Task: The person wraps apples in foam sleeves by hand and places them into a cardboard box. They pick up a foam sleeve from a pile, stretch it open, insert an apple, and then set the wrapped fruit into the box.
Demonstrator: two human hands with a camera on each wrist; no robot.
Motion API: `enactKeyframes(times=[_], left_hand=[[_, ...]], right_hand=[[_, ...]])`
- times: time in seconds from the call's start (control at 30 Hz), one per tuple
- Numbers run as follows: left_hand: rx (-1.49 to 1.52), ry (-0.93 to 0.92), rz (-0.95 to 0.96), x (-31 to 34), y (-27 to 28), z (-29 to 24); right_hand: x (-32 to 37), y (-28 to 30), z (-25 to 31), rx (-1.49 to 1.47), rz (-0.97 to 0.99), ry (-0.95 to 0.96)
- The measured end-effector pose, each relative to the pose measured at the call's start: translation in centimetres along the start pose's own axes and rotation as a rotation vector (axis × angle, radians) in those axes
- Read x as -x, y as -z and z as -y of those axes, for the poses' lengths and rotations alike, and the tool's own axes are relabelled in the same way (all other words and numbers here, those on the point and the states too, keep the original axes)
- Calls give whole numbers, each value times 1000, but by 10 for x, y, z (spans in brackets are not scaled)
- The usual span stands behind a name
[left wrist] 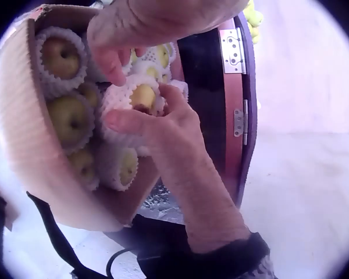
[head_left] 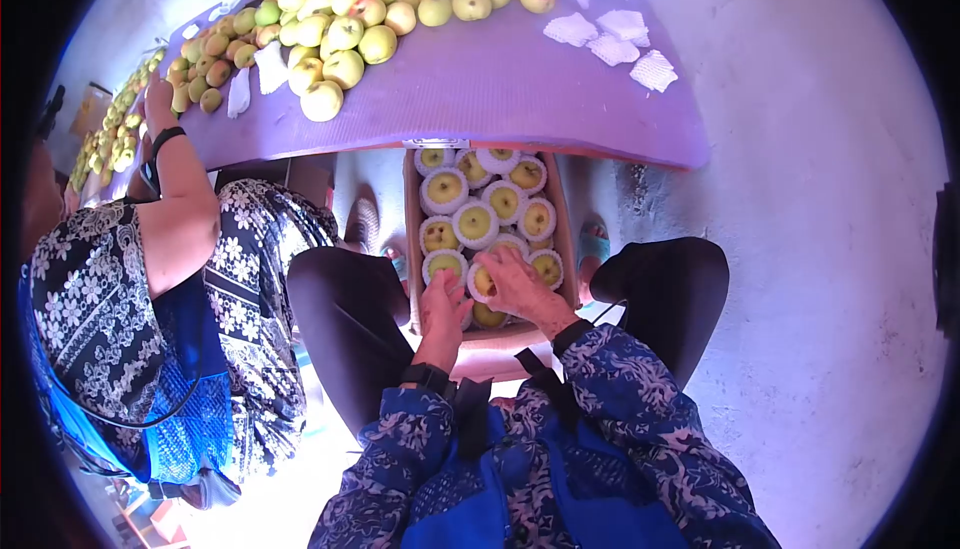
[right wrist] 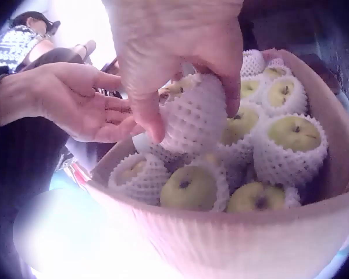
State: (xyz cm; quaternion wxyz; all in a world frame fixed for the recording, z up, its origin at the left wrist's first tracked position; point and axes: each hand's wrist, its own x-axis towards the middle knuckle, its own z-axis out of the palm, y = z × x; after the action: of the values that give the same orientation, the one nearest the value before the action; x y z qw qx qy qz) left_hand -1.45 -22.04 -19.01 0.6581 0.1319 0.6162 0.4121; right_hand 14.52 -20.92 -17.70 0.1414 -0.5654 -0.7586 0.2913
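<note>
My right hand grips an apple in a white foam net, thumb on one side and fingers on the other, just above other netted apples. The held apple shows its yellow top through the net's opening in the left wrist view. My left hand is beside it, palm turned toward it and fingers loosely extended, fingertips close to the net. Below both hands stands a cardboard box holding netted apples, set between my knees.
A purple-covered table spans the front, partly over the box's far end. It bears a pile of loose apples and white foam nets. Another person sits at the left, one hand at the apples.
</note>
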Motion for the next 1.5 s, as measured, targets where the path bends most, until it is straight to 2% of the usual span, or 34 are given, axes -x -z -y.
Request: enactKeyframes(times=[0.1,0.23,0.5,0.7,0.9,1.0,1.2,1.3,1.5], left_hand=[[-11,22,-51,-7,2,5],[-57,1,-76,-8,5,2],[-149,-91,-76,-2,2,-2],[-170,-118,-74,-5,7,-1],[-208,-138,-43,-6,9,0],[-225,-145,-94,-5,4,0],[-237,-186,-63,-8,8,3],[-232,-139,-3,-9,12,1],[-210,-228,-79,-14,12,8]], right_hand=[[-3,-1,3,-51,45,3],[-5,-17,-3,22,-50,39],[-9,-21,4,175,-40,63],[-7,-27,-2,229,-116,121],[-8,-24,-6,266,19,160],[-7,-30,-10,285,-16,193],[-6,-29,-8,298,-30,191],[-3,-21,-4,302,-51,195],[8,-10,16,333,-113,155]])
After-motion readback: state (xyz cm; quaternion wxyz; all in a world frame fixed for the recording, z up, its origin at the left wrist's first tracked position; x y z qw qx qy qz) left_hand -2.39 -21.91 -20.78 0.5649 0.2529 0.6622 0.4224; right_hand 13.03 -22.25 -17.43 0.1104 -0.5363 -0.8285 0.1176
